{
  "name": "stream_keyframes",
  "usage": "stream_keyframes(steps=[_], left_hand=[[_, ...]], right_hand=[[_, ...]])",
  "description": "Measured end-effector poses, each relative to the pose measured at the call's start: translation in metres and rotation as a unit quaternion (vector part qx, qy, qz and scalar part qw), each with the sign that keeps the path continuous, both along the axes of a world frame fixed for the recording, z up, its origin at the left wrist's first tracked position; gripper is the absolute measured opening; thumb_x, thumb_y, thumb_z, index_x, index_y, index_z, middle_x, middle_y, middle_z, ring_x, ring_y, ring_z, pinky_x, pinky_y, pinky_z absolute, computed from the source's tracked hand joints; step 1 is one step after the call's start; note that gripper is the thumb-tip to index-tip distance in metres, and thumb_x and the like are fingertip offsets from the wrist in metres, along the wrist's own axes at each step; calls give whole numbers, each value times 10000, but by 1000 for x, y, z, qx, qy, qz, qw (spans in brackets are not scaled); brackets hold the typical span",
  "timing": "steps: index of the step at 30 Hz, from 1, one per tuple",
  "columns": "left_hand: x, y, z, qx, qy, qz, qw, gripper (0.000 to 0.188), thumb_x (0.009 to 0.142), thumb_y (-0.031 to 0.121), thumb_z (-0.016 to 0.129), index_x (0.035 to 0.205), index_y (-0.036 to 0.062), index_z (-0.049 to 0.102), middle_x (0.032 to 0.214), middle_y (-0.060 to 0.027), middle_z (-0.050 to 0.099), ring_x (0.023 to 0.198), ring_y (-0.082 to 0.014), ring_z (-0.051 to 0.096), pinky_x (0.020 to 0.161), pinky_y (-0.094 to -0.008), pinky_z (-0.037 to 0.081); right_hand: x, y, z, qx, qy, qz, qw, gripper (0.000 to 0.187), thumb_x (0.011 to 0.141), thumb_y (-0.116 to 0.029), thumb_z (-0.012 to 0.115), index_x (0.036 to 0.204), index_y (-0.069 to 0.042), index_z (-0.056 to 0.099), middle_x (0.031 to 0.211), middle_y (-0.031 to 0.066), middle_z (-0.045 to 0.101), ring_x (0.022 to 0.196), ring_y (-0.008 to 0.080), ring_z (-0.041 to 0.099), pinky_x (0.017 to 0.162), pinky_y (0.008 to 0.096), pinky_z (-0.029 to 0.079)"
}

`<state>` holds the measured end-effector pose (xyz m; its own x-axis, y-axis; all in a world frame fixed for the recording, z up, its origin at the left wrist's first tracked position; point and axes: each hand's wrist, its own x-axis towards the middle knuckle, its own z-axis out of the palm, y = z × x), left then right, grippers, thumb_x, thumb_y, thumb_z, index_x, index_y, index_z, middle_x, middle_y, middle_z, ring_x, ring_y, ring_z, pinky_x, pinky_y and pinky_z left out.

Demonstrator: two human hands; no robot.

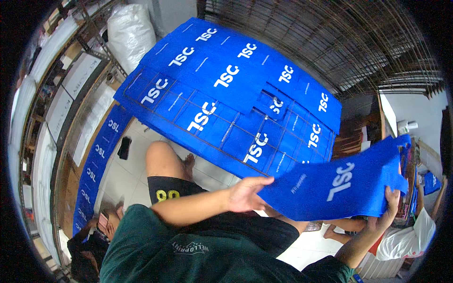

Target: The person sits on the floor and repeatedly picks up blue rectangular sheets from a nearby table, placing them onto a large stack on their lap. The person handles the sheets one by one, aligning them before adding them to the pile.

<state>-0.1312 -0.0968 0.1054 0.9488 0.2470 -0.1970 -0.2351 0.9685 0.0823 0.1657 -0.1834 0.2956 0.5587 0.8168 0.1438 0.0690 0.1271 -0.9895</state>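
A blue fabric sheet [316,186] with white printing hangs between my hands, sagging and bent toward its right end. My left hand [247,194] has its left corner between thumb and fingers. Around the right edge, the fingers of my right hand [390,205] are closed; folded blue layers bunch up there. Just beyond my hands lies a wide wire rack [226,127], covered by several similar blue printed sheets [203,115]. Some of these lie over one another, and the rack's thin bars cross over the nearer ones.
More wire racks [339,42] stand tilted up behind. A strip of blue printed pieces [94,170] runs along the left, beside a shelf [61,108] and a plastic-wrapped bundle [132,35]. A black phone-like object [124,147] lies on the tiled floor. People sit at lower left [87,250] and right [408,238].
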Motion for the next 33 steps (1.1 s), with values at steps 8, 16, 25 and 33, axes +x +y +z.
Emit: stream_keyframes(steps=[8,16,25,33], left_hand=[[-49,130,26,286,157,192,926,781,730,-7,506,1414,183,181,965,-52,529,711,-136,515,554,-280,457],[-12,233,-65,445,433,269,736,601,741,48,528,1313,73,348,1050,-123,571,865,-211,578,696,-327,488],[-9,244,-128,603,658,189,410,604,650,111,605,1222,4,442,962,-249,602,910,-403,580,838,-466,449],[-17,245,-126,636,654,199,359,582,628,55,575,1179,-83,447,892,-276,602,853,-388,602,780,-454,479]], right_hand=[[-48,108,-29,36,-133,70,988,752,683,-60,589,1369,-46,280,1331,128,366,1168,235,420,999,351,325],[37,201,-214,-78,47,-10,996,309,884,-266,534,1143,-98,566,1072,35,556,889,141,513,770,272,415],[65,242,-364,-159,232,-60,958,329,808,-240,609,1132,-213,565,1049,68,566,724,152,487,589,285,374],[70,227,-330,-177,298,-85,934,431,729,-290,646,1128,-227,494,976,23,459,804,170,434,614,315,346]])
